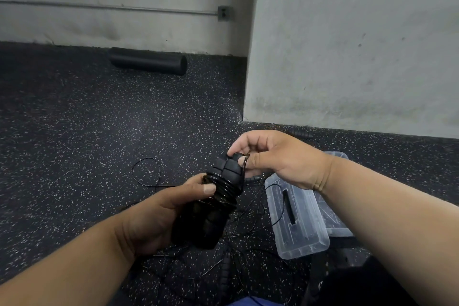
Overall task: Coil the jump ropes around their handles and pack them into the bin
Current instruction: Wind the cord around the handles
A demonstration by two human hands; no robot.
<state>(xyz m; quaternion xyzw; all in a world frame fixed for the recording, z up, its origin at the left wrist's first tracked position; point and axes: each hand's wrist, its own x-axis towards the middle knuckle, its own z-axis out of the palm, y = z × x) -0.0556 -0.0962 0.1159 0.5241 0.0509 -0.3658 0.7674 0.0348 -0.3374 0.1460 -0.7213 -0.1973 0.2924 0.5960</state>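
Far left along the wall runs a thin metal conduit [106, 7] to a grey outlet box [224, 13], and below it a black foam roller [148, 61] lies on the floor against the wall base. A loose loop of thin black rope [146, 172] lies on the speckled black rubber floor [74, 131] just left of the hands. The left hand [159, 216] grips the pair of black ribbed jump rope handles [213, 196] held side by side, its thumb pressing on the cord coil [224, 187] wound round their middle. More slack cord [243, 228] tangles on the floor beneath and around the handles, some of it trailing over the bin's edge. The right hand [275, 156] pinches the cord end at the handles' upper tip, fingers curled. Under the right forearm sits a clear plastic bin [298, 221], with its clear lid [339, 156] beside it, partly hidden by the arm. Another ribbed black handle [301, 133] lies at the foot of the grey concrete wall [347, 45], whose corner juts forward on the right.
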